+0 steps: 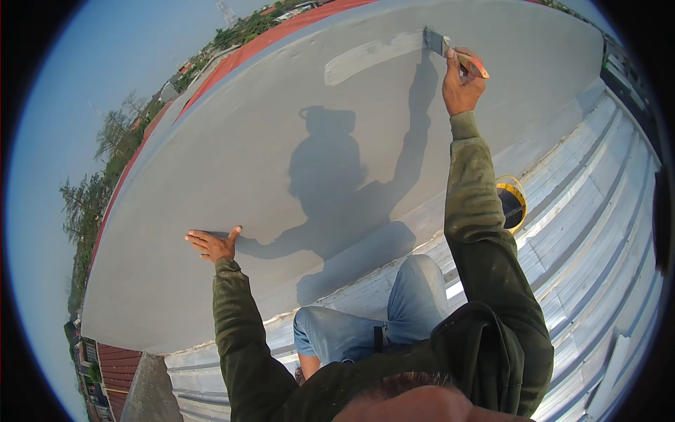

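My right hand point(463, 86) is raised at the upper right, closed around the wooden handle of a paintbrush point(437, 43). The brush's dark bristles meet the grey wall point(232, 162). A pale, wet-looking streak of paint point(376, 58) runs leftward from the bristles. My left hand point(214, 245) lies against the lower left of the wall, palm toward it, with its fingers stretched out and nothing held. On the wall between my hands falls my own shadow.
A yellow-rimmed bucket point(512, 205) with dark insides stands on the ribbed metal roof point(583, 211), right of my right forearm. Red edging point(232, 67) follows the wall's top. Trees point(84, 204) and open sky show beyond at left. A pale strip point(610, 373) lies on the roof at lower right.
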Tool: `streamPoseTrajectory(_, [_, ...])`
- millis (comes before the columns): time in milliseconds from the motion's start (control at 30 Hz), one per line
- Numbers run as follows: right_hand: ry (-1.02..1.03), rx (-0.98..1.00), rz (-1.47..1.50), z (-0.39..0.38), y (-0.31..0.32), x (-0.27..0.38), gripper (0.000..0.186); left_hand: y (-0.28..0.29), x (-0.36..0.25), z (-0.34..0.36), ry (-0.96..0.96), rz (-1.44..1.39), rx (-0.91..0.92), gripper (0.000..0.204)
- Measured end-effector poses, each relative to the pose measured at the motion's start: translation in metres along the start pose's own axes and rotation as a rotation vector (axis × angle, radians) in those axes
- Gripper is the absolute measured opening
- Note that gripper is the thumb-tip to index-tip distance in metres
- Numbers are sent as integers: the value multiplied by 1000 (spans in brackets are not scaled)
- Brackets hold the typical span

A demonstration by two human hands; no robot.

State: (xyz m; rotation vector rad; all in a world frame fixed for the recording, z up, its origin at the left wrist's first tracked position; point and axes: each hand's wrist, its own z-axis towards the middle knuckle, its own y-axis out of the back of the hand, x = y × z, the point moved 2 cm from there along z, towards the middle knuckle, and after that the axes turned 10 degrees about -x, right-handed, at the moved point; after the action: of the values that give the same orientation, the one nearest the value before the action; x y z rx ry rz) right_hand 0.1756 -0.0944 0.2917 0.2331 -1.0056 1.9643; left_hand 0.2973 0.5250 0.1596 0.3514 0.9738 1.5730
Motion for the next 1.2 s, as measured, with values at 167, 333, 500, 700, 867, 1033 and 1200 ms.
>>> streamPoseTrajectory(167, [370,282,100,-129,-60,92,24,4,-8,-4,3,-13,18,153])
streamPoseTrajectory(333, [296,401,322,-160,-72,114,27,2,-7,-5,-19,-8,-5,153])
streamPoseTrajectory(500, [-95,123,209,-34,-19,21,18,-8,7,-1,-37,-1,-30,154])
streamPoseTrajectory(700, [217,5,-80,41,4,-28,16,-14,8,1,-51,-15,-58,156])
streamPoseTrajectory(867, [345,297,213,-97,-64,89,22,-15,6,2,-46,0,-52,156])
streamPoseTrajectory(1033, [219,400,339,-86,-65,81,13,-19,13,6,-58,92,-91,154])
streamPoseTrajectory(1200, [-56,12,112,67,-4,-18,17,-27,15,4,-94,129,-153,153])
